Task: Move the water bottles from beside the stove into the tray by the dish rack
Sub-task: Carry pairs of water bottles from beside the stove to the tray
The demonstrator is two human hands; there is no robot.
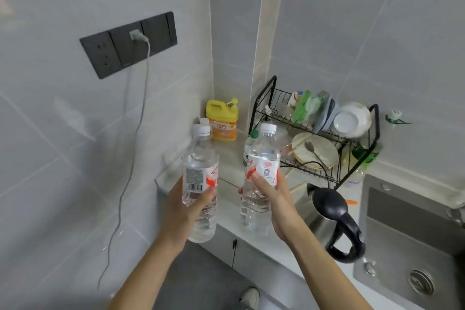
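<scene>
While gripped upright, two clear white-capped, red-labelled bottles (pixel 200 178), (pixel 261 173).

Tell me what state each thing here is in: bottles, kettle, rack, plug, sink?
Left-hand bottle: capped, upright, held in left hand.
Right-hand bottle: capped, upright, held in right hand.
Kettle: lid shut, standing on the counter.
Dish rack: loaded with bowls and plates.
Wall plug: plugged in, cable hanging.
Detergent jug: upright in the corner.
Sink: no dishes visible.
</scene>
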